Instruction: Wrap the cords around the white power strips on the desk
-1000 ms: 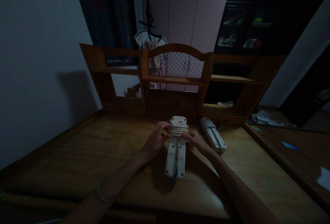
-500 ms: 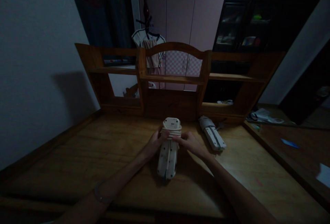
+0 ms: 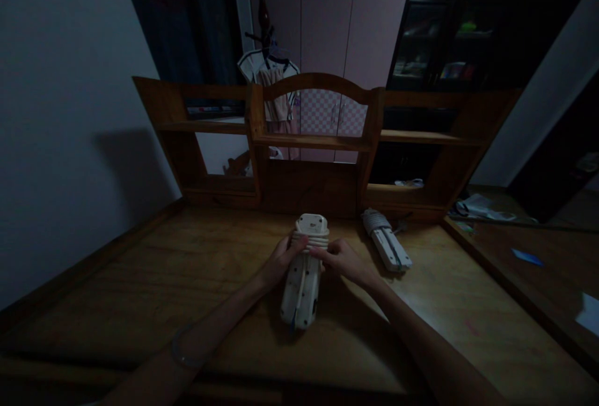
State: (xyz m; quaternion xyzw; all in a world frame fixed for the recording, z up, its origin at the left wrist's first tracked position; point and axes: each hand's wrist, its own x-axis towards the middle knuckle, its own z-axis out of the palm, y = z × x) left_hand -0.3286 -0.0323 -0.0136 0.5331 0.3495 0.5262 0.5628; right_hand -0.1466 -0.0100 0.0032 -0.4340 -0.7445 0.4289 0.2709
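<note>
Between my hands is a white power strip (image 3: 299, 294), its underside with screw holes facing me and its white cord (image 3: 311, 241) wound several times round the far part. My left hand (image 3: 281, 261) grips the strip's left side, thumb pressed on the coils. From the right, my right hand (image 3: 344, 259) holds the coils, thumb and fingers at their right edge. Part of the fingers of both hands is hidden behind the strip. A second power strip (image 3: 388, 245), wrapped in a grey-looking cord, lies on the wooden desk (image 3: 210, 256) to the right.
A wooden shelf unit (image 3: 309, 142) stands along the desk's back edge. At the left rises a wall (image 3: 65, 144). A lower brown surface on the right holds a blue card (image 3: 527, 257) and white paper (image 3: 588, 314). Behind are a pink wardrobe (image 3: 327, 25) and hanging clothes (image 3: 271, 78).
The near end of the held power strip has swung slightly left. Both hands keep their grip on it and have barely moved.
</note>
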